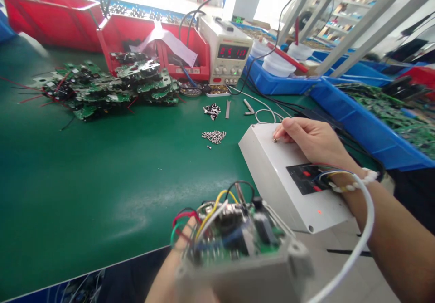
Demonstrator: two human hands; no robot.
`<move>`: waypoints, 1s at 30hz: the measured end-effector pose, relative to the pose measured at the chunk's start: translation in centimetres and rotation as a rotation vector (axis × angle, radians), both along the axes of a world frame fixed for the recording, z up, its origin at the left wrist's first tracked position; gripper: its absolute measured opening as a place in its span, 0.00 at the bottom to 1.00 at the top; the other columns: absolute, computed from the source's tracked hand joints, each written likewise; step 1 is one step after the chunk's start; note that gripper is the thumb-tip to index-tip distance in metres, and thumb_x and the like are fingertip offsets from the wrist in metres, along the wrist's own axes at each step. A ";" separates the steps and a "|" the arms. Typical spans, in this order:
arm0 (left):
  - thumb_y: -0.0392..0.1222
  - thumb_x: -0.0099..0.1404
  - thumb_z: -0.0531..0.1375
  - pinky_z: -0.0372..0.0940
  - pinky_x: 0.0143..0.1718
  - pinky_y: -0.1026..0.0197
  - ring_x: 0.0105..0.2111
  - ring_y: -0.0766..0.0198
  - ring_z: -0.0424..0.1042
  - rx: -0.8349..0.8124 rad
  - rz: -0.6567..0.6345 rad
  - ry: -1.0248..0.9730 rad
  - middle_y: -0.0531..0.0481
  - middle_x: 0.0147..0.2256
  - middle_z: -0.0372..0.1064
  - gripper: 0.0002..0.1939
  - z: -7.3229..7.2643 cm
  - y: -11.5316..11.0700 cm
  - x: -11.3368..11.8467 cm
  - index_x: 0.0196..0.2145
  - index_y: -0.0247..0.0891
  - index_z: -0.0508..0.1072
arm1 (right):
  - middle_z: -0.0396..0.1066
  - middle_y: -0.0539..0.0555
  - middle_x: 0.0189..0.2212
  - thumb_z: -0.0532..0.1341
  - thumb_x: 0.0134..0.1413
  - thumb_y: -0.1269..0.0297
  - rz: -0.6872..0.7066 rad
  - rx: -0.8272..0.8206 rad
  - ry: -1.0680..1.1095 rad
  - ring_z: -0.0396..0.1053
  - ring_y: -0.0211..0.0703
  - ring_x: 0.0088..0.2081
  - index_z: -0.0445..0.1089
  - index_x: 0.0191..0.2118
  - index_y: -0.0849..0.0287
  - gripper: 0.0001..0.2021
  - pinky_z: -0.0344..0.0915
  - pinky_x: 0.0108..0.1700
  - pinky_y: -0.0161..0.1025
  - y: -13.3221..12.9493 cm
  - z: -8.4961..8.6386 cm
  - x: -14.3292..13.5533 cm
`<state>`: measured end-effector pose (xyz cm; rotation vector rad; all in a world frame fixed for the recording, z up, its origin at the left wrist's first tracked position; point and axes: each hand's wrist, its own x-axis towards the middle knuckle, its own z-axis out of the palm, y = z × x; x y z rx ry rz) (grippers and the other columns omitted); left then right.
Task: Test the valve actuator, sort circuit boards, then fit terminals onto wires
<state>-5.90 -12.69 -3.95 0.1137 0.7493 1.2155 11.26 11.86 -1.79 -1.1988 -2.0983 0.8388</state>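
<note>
At 6 o'clock, nearest to us, our left hand [176, 273] supports from below a grey open enclosure [248, 266]; its fingers are mostly hidden under the housing, so we cannot tell how tightly they close. Inside the enclosure sits a green circuit board [238, 235] with red, yellow, green and black wires looping over its top edge. A white cable [360, 239] curves from the enclosure toward 3 o'clock, passing our right forearm.

At 2 o'clock from the enclosure lies a white test box [268, 167] with a black panel [306, 178] carrying red switches. Our right hand [307, 137] rests on its far corner, fingertips pinched together on a small screw [274, 139]. A beaded bracelet [356, 183] circles the wrist.

Farther out at 12 o'clock, two small heaps of loose screws [214, 135] lie on the green bench mat [84, 180]. At 10 o'clock a pile of circuit boards [108, 85] spreads before a red bin [152, 40]. At 12 o'clock stands a bench power supply [229, 53] with a lit red display. At 2 o'clock blue trays [367, 121] hold more boards.
</note>
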 end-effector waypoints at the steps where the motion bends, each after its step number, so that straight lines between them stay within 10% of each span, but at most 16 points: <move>1: 0.67 0.50 0.64 0.68 0.45 0.45 0.47 0.40 0.73 -0.026 0.009 0.008 0.41 0.41 0.78 0.35 0.7 0.0 -0.2 0.49 0.42 0.75 | 0.73 0.54 0.27 0.59 0.52 0.38 0.006 0.002 -0.010 0.65 0.41 0.29 0.72 0.28 0.59 0.25 0.61 0.35 0.39 0.0 0.1 0.0; 6: 0.58 0.58 0.63 0.70 0.43 0.55 0.45 0.50 0.75 -0.177 0.044 -0.022 0.43 0.43 0.77 0.22 3.0 0.6 -0.8 0.44 0.41 0.76 | 0.72 0.51 0.28 0.65 0.46 0.46 0.008 -0.033 -0.020 0.66 0.40 0.29 0.73 0.33 0.59 0.19 0.61 0.35 0.39 0.0 0.1 -0.1; 30: 0.58 0.63 0.59 0.67 0.43 0.55 0.40 0.52 0.76 -0.062 0.062 0.027 0.42 0.39 0.78 0.21 3.0 1.4 0.0 0.43 0.38 0.74 | 0.73 0.51 0.28 0.64 0.48 0.54 0.041 0.019 -0.103 0.66 0.42 0.29 0.74 0.32 0.58 0.12 0.59 0.32 0.38 0.2 0.2 -0.3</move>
